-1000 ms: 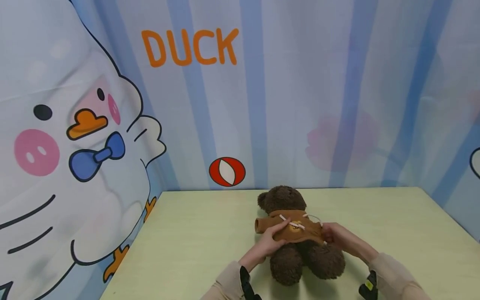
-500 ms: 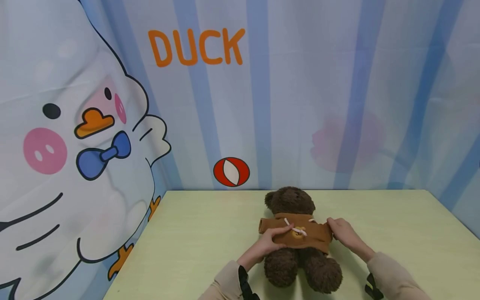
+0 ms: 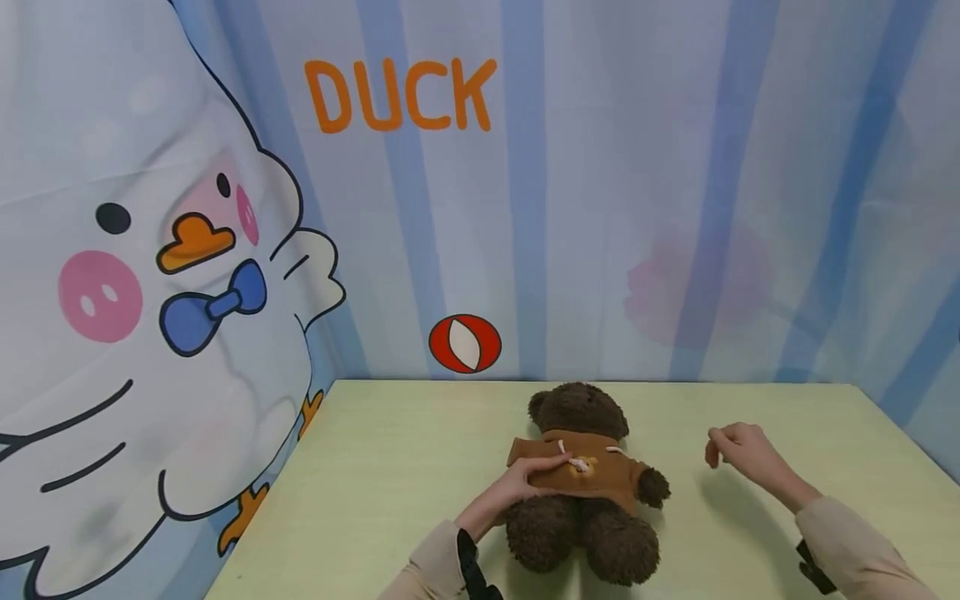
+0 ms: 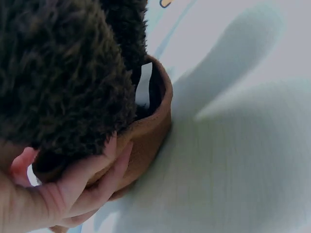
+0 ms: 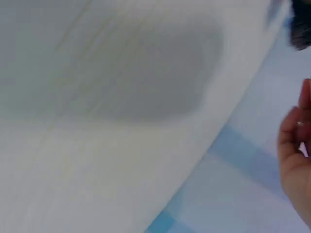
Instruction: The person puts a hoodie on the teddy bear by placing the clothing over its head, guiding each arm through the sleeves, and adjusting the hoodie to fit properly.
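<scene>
A dark brown plush teddy bear [image 3: 582,546] in a brown hoodie [image 3: 600,483] lies on its back on the table, head toward the far edge. The hoodie has white cords and a small bear-face patch on the front. On the right, a furry paw [image 3: 653,487] sticks out of the sleeve; at the left sleeve [image 3: 518,451] no paw shows. My left hand [image 3: 522,481] grips the bear's side at the hoodie hem, thumb on top, with fingers [image 4: 104,179] around the cloth underneath. Off to the right of the bear, my right hand [image 3: 750,457] hovers over the table, fingers loosely curled, holding nothing.
The pale yellow table [image 3: 390,492] runs back to a blue striped curtain [image 3: 585,208]. A big printed duck [image 3: 247,392] covers the curtain on the left. Dark straps sit at both wrists over beige sleeves.
My right hand has let go of the hoodie's right sleeve and moved away to the right. The bear's paw now shows out of that sleeve. My left hand keeps its hold.
</scene>
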The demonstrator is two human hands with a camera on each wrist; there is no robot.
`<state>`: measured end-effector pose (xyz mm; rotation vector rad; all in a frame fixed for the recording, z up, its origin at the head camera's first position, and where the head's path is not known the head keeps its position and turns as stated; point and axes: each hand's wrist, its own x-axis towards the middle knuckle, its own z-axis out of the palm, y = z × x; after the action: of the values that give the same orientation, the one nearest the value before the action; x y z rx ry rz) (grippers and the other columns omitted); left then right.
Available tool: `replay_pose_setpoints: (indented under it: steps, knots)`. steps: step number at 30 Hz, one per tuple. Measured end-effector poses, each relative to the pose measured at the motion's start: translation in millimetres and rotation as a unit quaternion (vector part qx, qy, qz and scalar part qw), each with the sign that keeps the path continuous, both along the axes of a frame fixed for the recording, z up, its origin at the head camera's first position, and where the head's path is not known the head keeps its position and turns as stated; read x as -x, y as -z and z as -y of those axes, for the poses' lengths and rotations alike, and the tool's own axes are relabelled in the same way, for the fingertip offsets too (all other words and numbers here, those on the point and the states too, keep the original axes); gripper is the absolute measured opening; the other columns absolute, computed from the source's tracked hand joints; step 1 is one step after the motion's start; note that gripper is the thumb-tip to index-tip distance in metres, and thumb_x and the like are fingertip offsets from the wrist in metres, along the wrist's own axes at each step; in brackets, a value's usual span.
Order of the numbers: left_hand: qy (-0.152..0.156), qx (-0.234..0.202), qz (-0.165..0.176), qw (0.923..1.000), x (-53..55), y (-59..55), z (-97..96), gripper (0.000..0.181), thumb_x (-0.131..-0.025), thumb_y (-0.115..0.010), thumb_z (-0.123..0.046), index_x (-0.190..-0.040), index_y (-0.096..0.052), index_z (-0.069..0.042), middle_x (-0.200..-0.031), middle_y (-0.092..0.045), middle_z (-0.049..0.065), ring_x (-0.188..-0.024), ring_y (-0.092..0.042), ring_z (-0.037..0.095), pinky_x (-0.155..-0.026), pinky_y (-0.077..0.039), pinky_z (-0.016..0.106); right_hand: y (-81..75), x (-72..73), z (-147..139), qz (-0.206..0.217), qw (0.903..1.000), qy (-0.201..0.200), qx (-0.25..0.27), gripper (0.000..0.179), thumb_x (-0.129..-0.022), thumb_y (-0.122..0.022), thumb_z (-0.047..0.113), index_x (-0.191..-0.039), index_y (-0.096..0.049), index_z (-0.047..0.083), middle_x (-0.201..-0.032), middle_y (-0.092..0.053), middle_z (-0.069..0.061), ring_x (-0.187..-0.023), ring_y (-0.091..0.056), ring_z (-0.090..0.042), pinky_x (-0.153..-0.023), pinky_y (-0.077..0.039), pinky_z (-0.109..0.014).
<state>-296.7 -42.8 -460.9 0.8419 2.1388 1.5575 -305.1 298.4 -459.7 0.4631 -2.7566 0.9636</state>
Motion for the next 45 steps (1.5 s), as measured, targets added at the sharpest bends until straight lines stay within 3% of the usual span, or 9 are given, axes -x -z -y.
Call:
replay_pose_setpoints:
  steps: [4, 9, 12, 19, 21, 27, 35, 41, 45]
  knots:
    - [-0.07, -0.013, 0.063, 0.9954, -1.3, -1.1, -6.2, 0.051, -0.084, -0.055, 0.001, -0.131, -0.045, -0.015, -0.14, -0.037, 0.013, -0.125, -0.04, 0.031, -0.092, -0.043, 0.036, -9.3, -1.8, 22, 0.11, 0.9875, -0.067, 0.09, 0.04, -0.096, -0.037, 0.025, -0.095, -0.06, -0.008, -0.092, -0.063, -0.019, -0.076, -0.061, -0.013, -0.067, -0.05, -0.028]
    - [-0.134, -0.012, 0.062, 0.9889, -3.2, 4.6, -14.8, 0.052, -0.084, -0.056, -0.001, -0.131, -0.046, -0.022, -0.14, -0.036, 0.013, -0.12, -0.044, 0.032, -0.089, -0.043, 0.039, -0.1, 1.1, 48, 0.287, 0.93, -0.092, 0.211, 0.057, -0.093, -0.044, 0.032, -0.129, -0.031, -0.01, -0.126, -0.038, -0.031, -0.074, -0.055, -0.007, -0.077, -0.05, -0.035]
    - [-0.151, -0.01, 0.045, 0.9874, -3.8, 8.8, -17.6, 0.053, -0.084, -0.057, -0.003, -0.132, -0.045, -0.022, -0.14, -0.035, 0.014, -0.122, -0.04, 0.034, -0.093, -0.04, 0.043, 8.6, 6.0, 53, 0.295, 0.9148, -0.103, 0.256, 0.059, -0.093, -0.046, 0.027, -0.133, -0.026, -0.011, -0.128, -0.033, -0.034, -0.076, -0.055, -0.004, -0.079, -0.05, -0.035]
    - [-0.137, -0.017, 0.036, 0.9897, 0.5, 13.6, -21.2, 0.061, -0.082, -0.059, 0.0, -0.135, -0.039, -0.023, -0.141, -0.033, 0.015, -0.117, -0.046, 0.034, -0.089, -0.042, 0.041, 14.2, 23.0, 46, 0.109, 0.984, -0.068, 0.123, 0.032, -0.091, -0.039, -0.002, -0.121, -0.05, -0.006, -0.095, -0.06, -0.02, -0.058, -0.047, -0.004, -0.053, -0.043, -0.027]
    - [-0.146, -0.022, 0.045, 0.9881, -0.6, 17.1, -22.7, 0.065, -0.081, -0.059, 0.001, -0.137, -0.037, -0.024, -0.142, -0.031, 0.017, -0.117, -0.045, 0.035, -0.089, -0.042, 0.041, 15.8, 22.9, 49, 0.125, 0.9799, -0.049, 0.147, 0.032, -0.092, -0.039, 0.003, -0.121, -0.05, -0.004, -0.101, -0.057, -0.023, -0.063, -0.052, -0.01, -0.055, -0.045, -0.029]
    - [-0.176, -0.039, 0.089, 0.9795, -6.0, 21.4, -27.7, 0.077, -0.08, -0.063, -0.003, -0.142, -0.023, -0.028, -0.144, -0.021, 0.019, -0.118, -0.043, 0.037, -0.086, -0.043, 0.039, 18.1, 16.2, 59, 0.292, 0.9086, -0.049, 0.295, 0.057, -0.093, -0.044, 0.033, -0.132, -0.03, -0.006, -0.125, -0.039, -0.025, -0.089, -0.056, -0.016, -0.072, -0.05, -0.035]
    - [-0.222, -0.043, 0.104, 0.9685, -8.3, 19.2, -19.3, 0.091, -0.078, -0.069, -0.018, -0.144, -0.007, -0.013, -0.138, -0.022, 0.03, -0.104, -0.053, 0.042, -0.066, -0.052, 0.04, 16.4, 21.5, 49, 0.3, 0.8963, -0.1, 0.311, 0.051, -0.095, -0.039, 0.014, -0.136, -0.022, -0.012, -0.105, -0.053, 0.0, -0.084, -0.057, -0.005, -0.074, -0.05, -0.026]
    - [-0.317, 0.011, -0.07, 0.9458, -6.8, 22.6, -14.9, 0.052, -0.075, -0.071, -0.031, -0.109, -0.048, 0.001, -0.105, -0.044, 0.02, -0.086, -0.047, 0.025, -0.066, -0.041, 0.028, 18.7, 17.1, 55, 0.261, 0.9281, -0.043, 0.262, 0.048, -0.096, -0.037, 0.019, -0.134, -0.029, -0.009, -0.115, -0.049, -0.019, -0.08, -0.055, -0.01, -0.066, -0.049, -0.031]
    - [-0.274, 0.069, -0.132, 0.9501, -4.8, 19.6, -15.2, 0.04, -0.074, -0.071, -0.031, -0.098, -0.054, -0.003, -0.102, -0.052, 0.013, -0.093, -0.047, 0.027, -0.074, -0.04, 0.034, 20.6, 9.5, 62, 0.205, 0.9602, -0.01, 0.189, 0.048, -0.095, -0.041, 0.023, -0.129, -0.033, -0.009, -0.115, -0.046, -0.029, -0.078, -0.056, -0.014, -0.061, -0.049, -0.032]
